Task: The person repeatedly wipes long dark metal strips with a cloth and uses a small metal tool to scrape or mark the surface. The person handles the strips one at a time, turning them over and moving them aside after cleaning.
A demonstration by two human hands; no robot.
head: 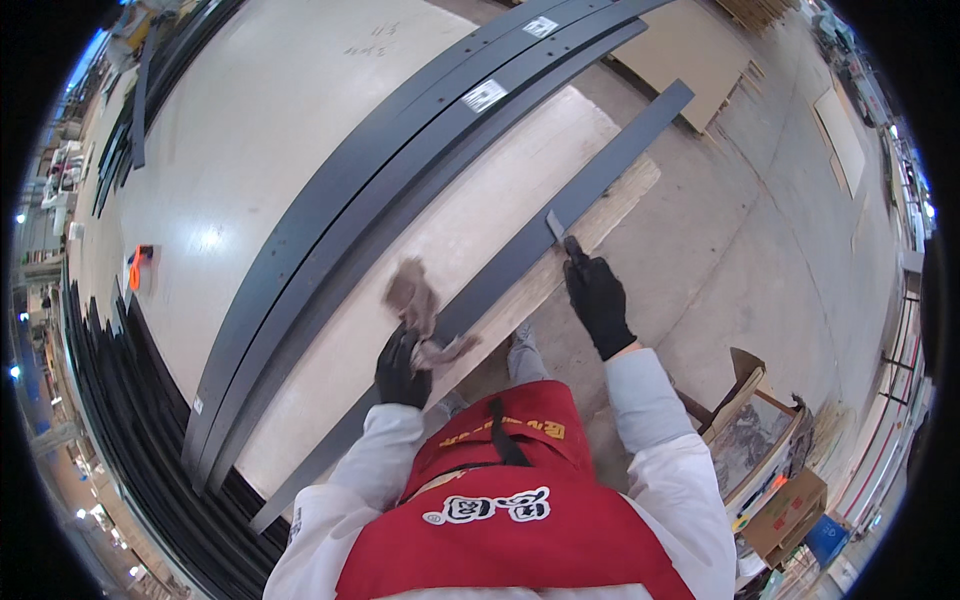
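A long narrow dark grey board (pixel 510 265) lies along the near edge of a pale work surface (pixel 352 300). In my right hand (pixel 598 300), in a black glove, is a small flat blade-like tool (pixel 555 225) that rests on or just over this board. My left hand (pixel 405 367), also in a black glove, grips a crumpled brown cloth (pixel 414 296) at the board, lower left of the tool. Beyond them, wider dark grey panels (pixel 360 187) lie side by side, with drilled holes and white printed labels (pixel 484 96).
Many dark strips (pixel 142 420) are stacked at the left. An orange-handled item (pixel 136 268) lies on the far surface. Cardboard boxes (pixel 787 514) and a blue container (pixel 826 540) stand at the lower right. A flat board (pixel 682 60) lies beyond the work surface's far end.
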